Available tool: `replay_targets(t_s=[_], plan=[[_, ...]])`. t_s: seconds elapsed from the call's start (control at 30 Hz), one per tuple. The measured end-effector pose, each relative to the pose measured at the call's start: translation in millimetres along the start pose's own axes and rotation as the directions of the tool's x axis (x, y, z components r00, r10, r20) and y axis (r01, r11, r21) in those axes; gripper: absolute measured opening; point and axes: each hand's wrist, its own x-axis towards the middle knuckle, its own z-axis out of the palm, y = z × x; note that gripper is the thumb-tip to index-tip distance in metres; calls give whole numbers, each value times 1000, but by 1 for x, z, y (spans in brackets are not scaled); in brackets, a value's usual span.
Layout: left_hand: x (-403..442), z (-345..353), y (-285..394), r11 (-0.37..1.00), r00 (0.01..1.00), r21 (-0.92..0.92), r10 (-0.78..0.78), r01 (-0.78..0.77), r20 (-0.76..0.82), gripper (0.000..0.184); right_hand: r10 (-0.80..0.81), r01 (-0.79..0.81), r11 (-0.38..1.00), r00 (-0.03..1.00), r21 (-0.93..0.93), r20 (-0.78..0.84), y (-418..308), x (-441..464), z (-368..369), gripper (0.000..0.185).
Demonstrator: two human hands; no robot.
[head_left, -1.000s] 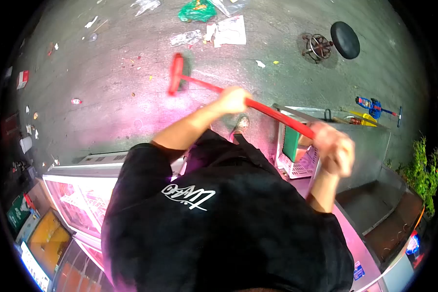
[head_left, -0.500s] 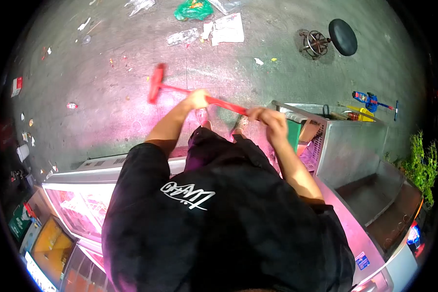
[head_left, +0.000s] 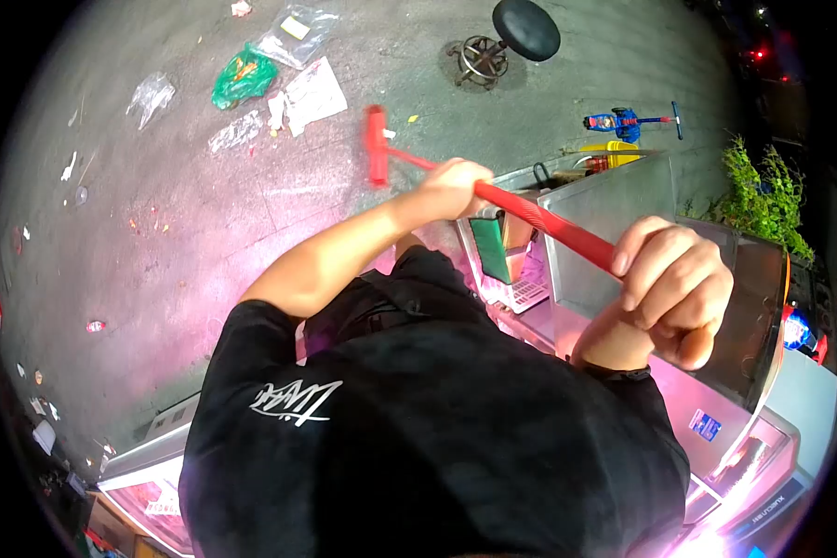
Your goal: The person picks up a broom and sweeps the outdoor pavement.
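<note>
A red long-handled tool (head_left: 539, 212) slants from the upper left down to the right in front of me. Its crosswise head (head_left: 376, 147) is at the far end, slightly blurred, and whether it touches the floor I cannot tell. My left hand (head_left: 454, 186) is wrapped round the middle of the handle. At the near end my right hand (head_left: 676, 288) grips the handle, raised close to the camera over the metal counter.
Litter lies on the grey floor: a green plastic bag (head_left: 244, 76), white paper (head_left: 314, 97) and clear plastic. A black round stool (head_left: 526, 30) and a blue scooter (head_left: 626, 124) stand beyond. Metal counters (head_left: 614, 205) and a leafy plant (head_left: 764, 197) are at right, a display cabinet (head_left: 149, 498) at lower left.
The view has turned to the right. My right hand has come up and right, nearer the camera, and the tool has swung right with both hands still on it.
</note>
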Motion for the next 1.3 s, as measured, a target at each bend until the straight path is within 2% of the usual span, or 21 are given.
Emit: replay_targets(t_s=[0.07, 0.13, 0.23, 0.3, 0.37, 0.4, 0.43, 0.5, 0.57, 0.6, 0.63, 0.67, 0.73, 0.87, 0.97, 1.0, 1.03, 1.07, 1.17, 1.27, 1.3], plan=[[51, 26, -17, 999, 997, 48, 17, -21, 71, 18, 20, -12, 999, 987, -50, 159, 7, 8, -20, 49], [95, 71, -62, 997, 996, 79, 17, -25, 92, 20, 100, -94, 989, 994, -115, 49, 32, -5, -32, 46], [160, 101, -122, 992, 998, -129, -6, 14, 65, 20, 261, -298, 929, 948, -218, -182, 101, -57, -77, 42], [166, 107, -136, 894, 999, -447, 47, -38, 9, 19, 393, -418, 882, 907, -217, -152, 145, -86, -115, 39], [187, 143, -222, 791, 959, -548, -178, 272, 219, 17, 515, -521, 853, 850, -36, -112, 169, -123, -151, 38], [184, 157, -248, 742, 912, -537, -275, 402, 303, 16, 445, -445, 895, 888, 31, -115, 166, -129, -165, 36], [175, 153, -239, 883, 921, -312, -263, 350, 288, 15, 378, -368, 921, 924, 128, -61, 155, -135, -180, 33], [162, 133, -203, 974, 937, 174, -191, 144, 292, 18, 295, -273, 920, 955, 282, -39, 141, -148, -197, 32], [138, 111, -163, 917, 882, 208, -389, 341, 265, 24, 305, -233, 873, 946, 428, -107, 143, -173, -194, 35], [113, 113, -184, 869, 833, 76, -490, 488, 255, 23, 317, -210, 862, 934, 462, -166, 150, -188, -193, 32], [95, 101, -190, 914, 920, 302, -338, 270, 201, 20, 330, -182, 846, 917, 501, -223, 161, -205, -188, 29], [74, 88, -207, 786, 783, 388, -584, 481, 213, 20, 406, -214, 825, 868, 523, -285, 181, -225, -179, 28], [55, 61, -204, 530, 571, 506, -816, 680, 88, 26, 609, -364, 720, 739, 591, -287, 223, -261, -161, 26], [39, 29, -176, 543, 646, 578, -763, 609, 37, 29, 480, -194, 743, 821, 641, -308, 221, -237, -175, 30], [98, 40, -122, 645, 710, 463, -703, 608, 47, 28, 304, -68, 826, 890, 560, -340, 175, -202, -229, 40], [127, 49, -100, 625, 727, 525, -687, 578, 18, 26, 297, -99, 841, 906, 531, -302, 152, -189, -249, 42], [145, 56, -100, 802, 865, 435, -493, 410, 93, 25, 244, -74, 863, 927, 500, -286, 131, -175, -267, 43], [171, 66, -85, 878, 923, 367, -369, 308, 108, 24, 152, -28, 901, 955, 432, -256, 113, -168, -284, 43], [247, 89, -66, 898, 926, 343, -344, 276, 154, 15, -98, 145, 957, 978, 253, -186, 78, -139, -316, 44], [307, 91, -82, 972, 969, 169, -189, 162, 159, 14, -7, 20, 998, 978, 61, -208, 74, -106, -321, 41], [323, 94, -112, 986, 991, 163, -40, 19, 131, 14, 68, -62, 998, 971, 33, -230, 86, -96, -317, 36]])
